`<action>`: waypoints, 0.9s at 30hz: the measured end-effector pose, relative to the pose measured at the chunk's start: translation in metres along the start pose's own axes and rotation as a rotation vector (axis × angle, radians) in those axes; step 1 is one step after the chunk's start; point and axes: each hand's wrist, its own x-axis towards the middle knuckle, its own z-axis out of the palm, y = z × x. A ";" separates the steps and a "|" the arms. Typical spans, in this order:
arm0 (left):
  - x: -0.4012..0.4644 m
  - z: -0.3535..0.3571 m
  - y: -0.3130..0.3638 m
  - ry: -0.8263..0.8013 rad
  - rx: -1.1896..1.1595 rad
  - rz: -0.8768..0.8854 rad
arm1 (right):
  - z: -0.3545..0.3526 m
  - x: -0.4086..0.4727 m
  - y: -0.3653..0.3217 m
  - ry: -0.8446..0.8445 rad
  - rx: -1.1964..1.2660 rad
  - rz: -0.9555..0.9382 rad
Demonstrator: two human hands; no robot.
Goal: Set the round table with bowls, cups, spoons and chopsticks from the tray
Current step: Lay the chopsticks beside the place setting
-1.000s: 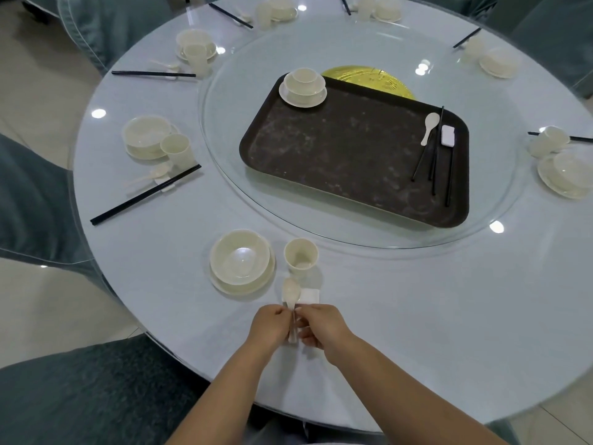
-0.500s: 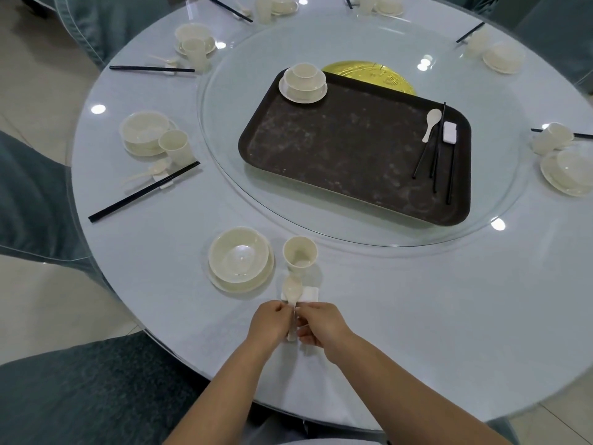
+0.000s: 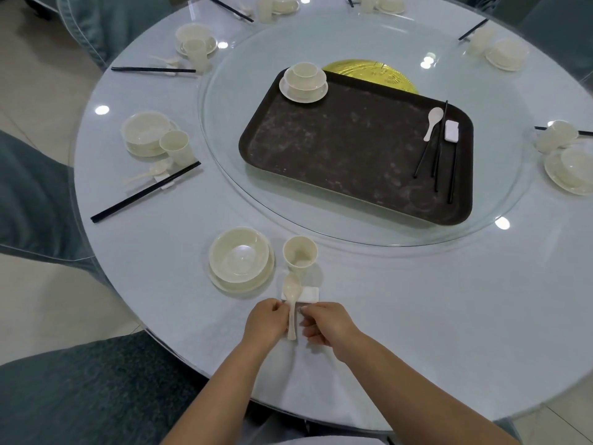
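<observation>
A cream spoon (image 3: 291, 295) lies at the near edge of the round table (image 3: 417, 300), its bowl resting on a small white rest (image 3: 308, 294). My left hand (image 3: 264, 324) and my right hand (image 3: 324, 322) flank its handle with fingertips pinching it. Just beyond stand a cream cup (image 3: 300, 255) and a bowl on a plate (image 3: 239, 258). The dark tray (image 3: 337, 155) on the glass turntable holds a stacked bowl, cup and plate (image 3: 303, 81), another spoon (image 3: 433, 122), a white rest (image 3: 451, 131) and black chopsticks (image 3: 439, 149).
Finished place settings with bowls, cups, spoons and chopsticks ring the table at left (image 3: 150, 139), far left (image 3: 195, 43), far side and right (image 3: 569, 168). Grey-blue chairs (image 3: 80, 390) stand around the table edge. A gold disc (image 3: 369, 73) shows behind the tray.
Both hands stay pinched on the spoon handle; the spoon has shifted only slightly on its rest. The view has tilted a little.
</observation>
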 end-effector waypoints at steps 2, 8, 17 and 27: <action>0.000 -0.004 0.000 0.024 0.052 0.031 | -0.003 0.000 -0.001 0.004 0.001 -0.003; -0.005 -0.024 0.018 0.129 0.031 0.113 | -0.019 -0.002 -0.016 0.033 -0.050 -0.028; 0.000 -0.047 0.088 0.246 -0.125 0.317 | -0.088 0.003 -0.070 0.158 0.047 -0.140; 0.041 -0.005 0.186 0.149 0.164 0.453 | -0.184 0.030 -0.128 0.375 0.164 -0.223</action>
